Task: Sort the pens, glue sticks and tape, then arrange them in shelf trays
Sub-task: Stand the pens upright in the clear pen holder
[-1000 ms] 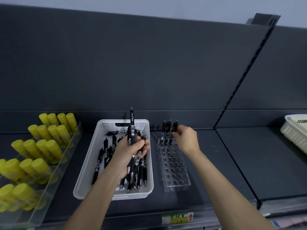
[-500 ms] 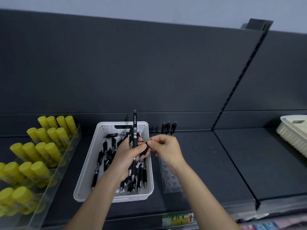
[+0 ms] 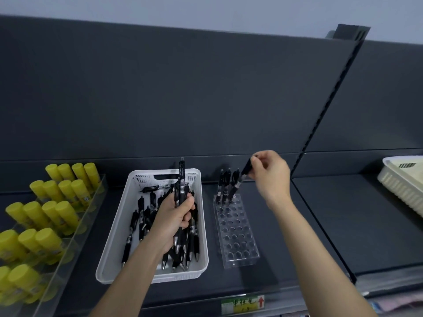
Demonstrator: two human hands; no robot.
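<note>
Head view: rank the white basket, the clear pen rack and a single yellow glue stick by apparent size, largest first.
1. The white basket, clearly the largest.
2. The clear pen rack, narrower and shorter.
3. A glue stick, the smallest; the nearer ones look bigger, yet the order holds.

Bare shelf (image 3: 274, 225) lies open between the pen holder (image 3: 237, 236) and the slotted upright (image 3: 322, 115). The holder's front holes are reachable from above. Standing pens (image 3: 223, 186) and the right hand (image 3: 271, 177), pinching a tilted pen (image 3: 238, 185), crowd its back row. The basket (image 3: 148, 172) flanks its left, with the left hand (image 3: 174, 216) gripping a bundle of pens (image 3: 182, 191) over it.
</note>
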